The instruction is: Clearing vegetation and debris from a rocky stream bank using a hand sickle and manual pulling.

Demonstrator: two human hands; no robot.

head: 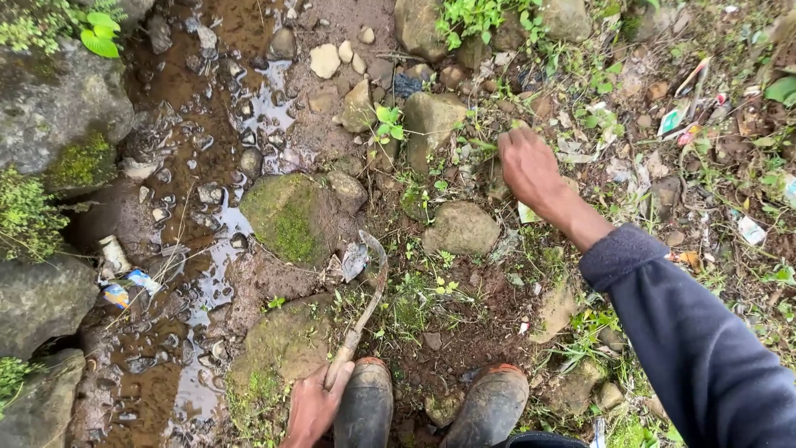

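Sickle [365, 290]: curved blade over the muddy stones beside the stream, wooden handle in my left hand [313, 406], fingers wrapped tight around it. Weeds [485, 145]: my right hand [529, 168] reaches among them, fingers curled closed on stems; best gripped low, blade kept clear of my boots [431, 406].

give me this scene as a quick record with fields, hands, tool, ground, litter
left hand: grips the wooden handle of a sickle, blade curved over mud
right hand: in a dark sleeve, closed on green weeds among stones
feet: muddy rubber boots at the bottom edge
ground: wet soil, mossy rock, shallow brown water to the left
litter: wrappers by the water, more scraps far right
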